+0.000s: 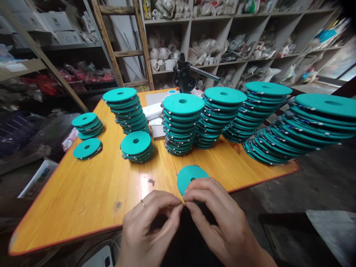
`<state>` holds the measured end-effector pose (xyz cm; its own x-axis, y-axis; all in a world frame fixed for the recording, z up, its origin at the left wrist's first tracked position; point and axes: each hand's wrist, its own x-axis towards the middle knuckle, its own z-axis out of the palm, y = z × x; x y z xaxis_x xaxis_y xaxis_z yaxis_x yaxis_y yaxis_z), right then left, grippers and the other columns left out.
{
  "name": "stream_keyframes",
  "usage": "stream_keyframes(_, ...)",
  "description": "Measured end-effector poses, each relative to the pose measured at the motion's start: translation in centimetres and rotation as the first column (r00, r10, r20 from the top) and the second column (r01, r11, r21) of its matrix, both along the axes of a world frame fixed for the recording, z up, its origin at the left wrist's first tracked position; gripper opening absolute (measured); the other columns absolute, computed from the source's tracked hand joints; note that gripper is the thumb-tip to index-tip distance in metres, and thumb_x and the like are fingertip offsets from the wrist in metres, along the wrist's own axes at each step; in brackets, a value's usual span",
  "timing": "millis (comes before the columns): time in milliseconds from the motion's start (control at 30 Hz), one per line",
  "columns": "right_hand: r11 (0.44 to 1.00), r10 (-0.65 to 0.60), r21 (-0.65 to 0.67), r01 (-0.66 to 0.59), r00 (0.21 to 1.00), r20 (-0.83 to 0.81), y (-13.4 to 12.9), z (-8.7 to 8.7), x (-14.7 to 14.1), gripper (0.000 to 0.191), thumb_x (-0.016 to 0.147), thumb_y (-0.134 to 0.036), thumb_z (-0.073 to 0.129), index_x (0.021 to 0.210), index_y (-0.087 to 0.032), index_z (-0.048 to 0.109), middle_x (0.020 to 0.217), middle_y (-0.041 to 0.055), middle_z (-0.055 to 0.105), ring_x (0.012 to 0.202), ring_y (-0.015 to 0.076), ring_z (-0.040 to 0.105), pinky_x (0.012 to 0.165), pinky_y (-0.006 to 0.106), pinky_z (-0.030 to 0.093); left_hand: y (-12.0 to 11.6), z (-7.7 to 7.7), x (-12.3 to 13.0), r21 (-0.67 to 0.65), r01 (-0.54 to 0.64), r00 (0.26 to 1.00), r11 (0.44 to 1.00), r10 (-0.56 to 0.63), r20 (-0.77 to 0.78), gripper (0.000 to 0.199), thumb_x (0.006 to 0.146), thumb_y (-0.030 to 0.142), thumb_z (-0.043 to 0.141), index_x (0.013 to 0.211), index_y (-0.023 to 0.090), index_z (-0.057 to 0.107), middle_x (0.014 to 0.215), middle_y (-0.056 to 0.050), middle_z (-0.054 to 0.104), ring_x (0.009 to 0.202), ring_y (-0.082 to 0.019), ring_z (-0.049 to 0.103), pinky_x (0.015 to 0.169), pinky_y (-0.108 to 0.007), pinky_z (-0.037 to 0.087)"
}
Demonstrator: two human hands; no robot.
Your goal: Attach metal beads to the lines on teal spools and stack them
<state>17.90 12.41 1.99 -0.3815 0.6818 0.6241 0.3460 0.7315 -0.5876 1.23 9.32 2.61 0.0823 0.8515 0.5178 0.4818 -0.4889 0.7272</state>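
Observation:
My left hand (152, 226) and my right hand (218, 215) meet at the front edge of the table, thumbs and forefingers pinched and their tips almost touching. Whatever sits between the fingertips is too small to name. Just behind my right hand lies a single green foam disc (191, 173) with a centre hole, partly covered by the fingers. A little group of small dark pieces (151, 181) rests on the wood ahead of my left hand. Farther back stands a short stack of green discs (136, 146).
Tall stacks of green discs, such as the middle one (183, 122) and the leaning right one (303, 129), line the wooden table (111, 189). A black metal device (184, 76) stands behind. Shelves (189, 44) and a wooden ladder (122, 48) fill the background.

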Motion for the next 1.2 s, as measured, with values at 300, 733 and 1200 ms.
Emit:
stream_keyframes(300, 0.994, -0.059, 0.096, 0.051, 0.995, 0.086, 0.2, 0.0, -0.2, 0.012, 0.089, -0.004, 0.052, 0.092, -0.016, 0.053, 0.087, 0.0027, 0.059, 0.087, 0.0149, 0.053, 0.078, 0.031, 0.044, -0.3, 0.1, -0.7, 0.008, -0.014, 0.992, 1.000, 0.015, -0.124, 0.018, 0.085, 0.000, 0.054, 0.084, 0.018, 0.053, 0.076, 0.002, 0.059, 0.067, -0.007, 0.061, 0.061, -0.017, 0.051)
stream_keyframes(733, 0.943, -0.314, 0.007, 0.331, 0.886, 0.342, 0.7, -2.7, 3.2, 0.069, 0.088, -0.041, 0.062, 0.144, -0.017, 0.030, 0.139, 0.0149, 0.047, 0.131, 0.0281, 0.045, 0.104, 0.051, 0.045, 0.3, -0.5, -0.3, -0.087, 0.042, 0.996, 0.995, -0.049, -0.074, 0.018, 0.085, 0.003, 0.053, 0.086, 0.021, 0.050, 0.097, -0.002, 0.059, 0.107, -0.015, 0.061, 0.100, -0.032, 0.047)
stream_keyframes(1200, 0.997, 0.050, -0.068, -0.036, 0.976, 0.212, 0.7, -0.5, 0.9, 0.078, 0.084, -0.034, 0.070, 0.147, -0.022, 0.027, 0.143, 0.0118, 0.035, 0.136, 0.0196, 0.039, 0.111, 0.033, 0.042, -1.1, 1.8, -2.1, 0.034, 0.056, 0.963, 0.998, -0.045, -0.267, 0.019, 0.085, 0.003, 0.051, 0.089, 0.021, 0.048, 0.087, 0.000, 0.057, 0.079, -0.009, 0.063, 0.067, -0.017, 0.050)
